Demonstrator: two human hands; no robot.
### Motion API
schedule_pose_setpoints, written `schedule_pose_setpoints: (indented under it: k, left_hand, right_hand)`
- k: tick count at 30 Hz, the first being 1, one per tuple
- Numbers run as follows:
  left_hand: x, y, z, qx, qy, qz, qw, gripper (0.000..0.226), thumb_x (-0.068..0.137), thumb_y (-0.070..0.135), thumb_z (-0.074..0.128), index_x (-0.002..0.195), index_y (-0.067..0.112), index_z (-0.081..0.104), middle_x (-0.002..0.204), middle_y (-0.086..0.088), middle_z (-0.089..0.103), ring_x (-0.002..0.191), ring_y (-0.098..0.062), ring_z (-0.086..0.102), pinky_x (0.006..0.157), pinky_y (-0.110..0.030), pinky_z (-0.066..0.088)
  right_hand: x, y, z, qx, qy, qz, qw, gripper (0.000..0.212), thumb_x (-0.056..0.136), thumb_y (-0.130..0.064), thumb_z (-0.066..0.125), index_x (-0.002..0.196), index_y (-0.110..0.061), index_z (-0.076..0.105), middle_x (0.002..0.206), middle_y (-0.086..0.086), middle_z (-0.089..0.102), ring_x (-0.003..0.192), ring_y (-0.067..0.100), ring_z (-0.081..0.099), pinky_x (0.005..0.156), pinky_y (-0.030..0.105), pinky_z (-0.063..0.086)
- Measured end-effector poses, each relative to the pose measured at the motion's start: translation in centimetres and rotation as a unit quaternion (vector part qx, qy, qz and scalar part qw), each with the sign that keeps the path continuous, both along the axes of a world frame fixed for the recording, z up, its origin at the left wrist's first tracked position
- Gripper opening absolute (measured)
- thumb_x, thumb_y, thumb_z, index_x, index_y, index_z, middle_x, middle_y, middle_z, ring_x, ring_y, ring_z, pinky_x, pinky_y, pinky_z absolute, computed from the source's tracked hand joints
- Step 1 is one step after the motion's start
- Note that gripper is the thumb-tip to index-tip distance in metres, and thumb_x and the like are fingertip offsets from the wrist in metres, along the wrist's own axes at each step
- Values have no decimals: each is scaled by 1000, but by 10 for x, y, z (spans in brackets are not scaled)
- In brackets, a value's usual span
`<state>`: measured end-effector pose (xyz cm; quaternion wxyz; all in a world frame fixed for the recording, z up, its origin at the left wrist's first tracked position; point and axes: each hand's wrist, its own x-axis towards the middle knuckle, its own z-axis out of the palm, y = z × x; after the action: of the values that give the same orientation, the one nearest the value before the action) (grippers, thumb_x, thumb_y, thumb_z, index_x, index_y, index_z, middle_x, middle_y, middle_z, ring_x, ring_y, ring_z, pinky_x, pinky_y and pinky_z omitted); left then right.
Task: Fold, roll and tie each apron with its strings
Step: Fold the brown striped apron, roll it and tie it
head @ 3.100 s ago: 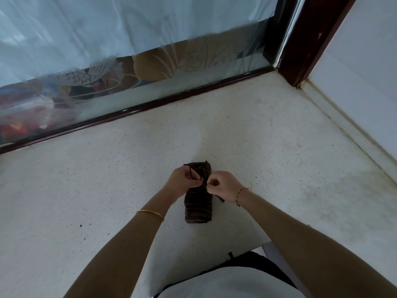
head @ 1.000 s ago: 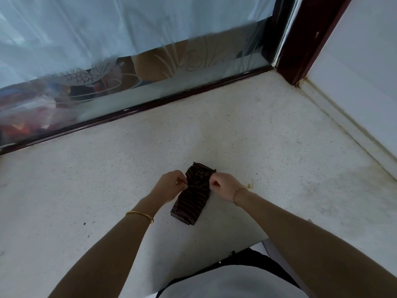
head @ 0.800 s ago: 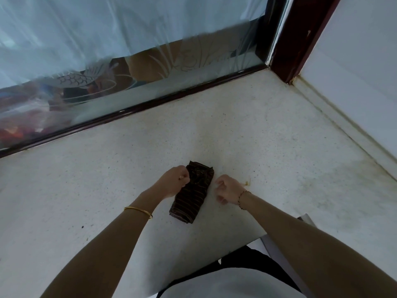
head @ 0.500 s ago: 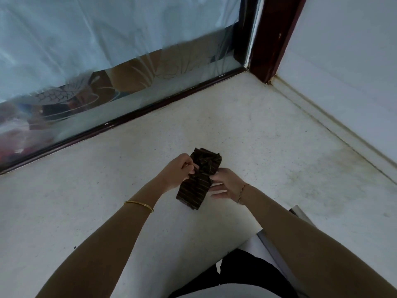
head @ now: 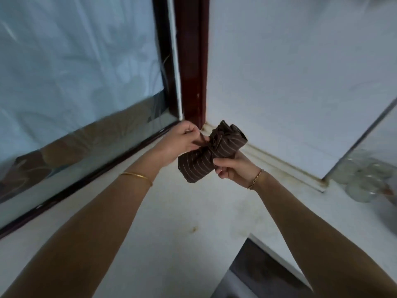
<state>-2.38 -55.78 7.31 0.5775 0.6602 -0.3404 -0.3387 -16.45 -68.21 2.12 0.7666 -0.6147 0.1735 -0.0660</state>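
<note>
apron [head: 211, 154] rolled, held off the floor, near door frame [head: 191, 61] base | right hand [head: 235, 168] grips roll | left hand [head: 182, 139] pinches string [head: 200, 138] | risk: pinch slips, knot loosens, roll unwinds

Apron [head: 211, 154] held above the floor [head: 171, 233], left hand [head: 180, 140] at its left side, right hand [head: 234, 168] under its right. Post [head: 193, 61] behind it; glass [head: 75, 61] to the left, wall [head: 290, 72] right.

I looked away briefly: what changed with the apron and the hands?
The rolled apron has been lifted off the white surface. The right hand, which had let go, now grips it from below. The left hand keeps pinching the string; the apron stays rolled.
</note>
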Motion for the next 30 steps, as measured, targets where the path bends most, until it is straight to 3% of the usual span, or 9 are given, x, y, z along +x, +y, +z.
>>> schedule_pose_setpoints:
  k: [3, 5, 8, 12, 16, 19, 24, 27, 30]
  left_hand:
    - [-8, -48, 54, -34, -51, -40, 997, 18, 93, -3, 50, 107, 9, 51, 104, -5, 66, 99, -17, 64, 89, -31, 53]
    - [-20, -79, 93, -70, -117, -75, 988, 29, 87, -10, 54, 111, 7, 52, 101, -3, 62, 95, -13, 62, 84, -27, 55]
    - [-42, -119, 146, -113, -259, -82, 956, 27, 80, -13, 60, 102, 3, 56, 90, 1, 58, 81, -6, 58, 75, -15, 51]
    - [-65, -164, 204, -161, -376, -86, 909, 25, 79, -7, 66, 82, 16, 57, 80, 5, 57, 64, -5, 54, 62, -15, 46]
    - [-87, -191, 242, -211, -487, -60, 845, 22, 80, 2, 66, 81, 22, 58, 82, 7, 60, 71, -6, 55, 70, -24, 48]
    - [-101, -199, 267, -250, -552, -28, 795, 16, 81, 5, 64, 90, 18, 62, 86, 4, 61, 77, -12, 57, 74, -30, 49]
    - [-114, -202, 304, -314, -615, 4, 724, 13, 81, 6, 62, 93, 11, 62, 87, 5, 57, 79, -11, 51, 74, -26, 45]
    - [-119, -205, 316, -330, -602, 3, 727, 12, 83, 6, 60, 94, 11, 57, 88, 3, 56, 77, -11, 52, 70, -18, 41]
    - [-122, -210, 314, -322, -546, -33, 773, 16, 84, 3, 61, 93, 13, 54, 89, -1, 57, 78, -12, 54, 72, -20, 44]
  right_hand:
    - [-14, -39, 57, -80, -30, -89, 992, 35, 69, -28, 72, 95, -14, 54, 73, -2, 58, 59, 10, 50, 48, 21, 38]
    - [-27, -64, 99, -138, -48, -153, 977, 55, 61, -43, 73, 103, -15, 53, 77, -4, 58, 65, 12, 51, 51, 23, 39]
    - [-47, -92, 151, -212, -77, -212, 951, 77, 54, -59, 67, 114, -14, 54, 91, -4, 64, 77, 12, 59, 62, 26, 44]
    - [-73, -120, 208, -205, -153, -242, 936, 60, 70, -47, 66, 119, -13, 57, 95, -2, 71, 88, 15, 68, 75, 34, 56]
    - [-92, -134, 248, -181, -203, -270, 924, 59, 73, -43, 66, 121, -10, 57, 99, 2, 71, 95, 21, 68, 83, 41, 56]
    - [-104, -136, 274, -185, -224, -281, 915, 60, 75, -43, 68, 125, -13, 55, 102, -1, 70, 95, 18, 68, 74, 33, 56]
    - [-124, -138, 319, -242, -217, -309, 894, 46, 86, -38, 62, 122, -11, 55, 95, -3, 68, 87, 13, 67, 65, 27, 52]
    - [-130, -138, 337, -259, -217, -327, 883, 38, 87, -38, 59, 114, -12, 59, 94, -1, 69, 88, 15, 66, 74, 32, 55]
    - [-129, -141, 336, -250, -210, -341, 882, 38, 86, -40, 58, 112, -12, 60, 97, 2, 69, 91, 17, 67, 83, 36, 55]
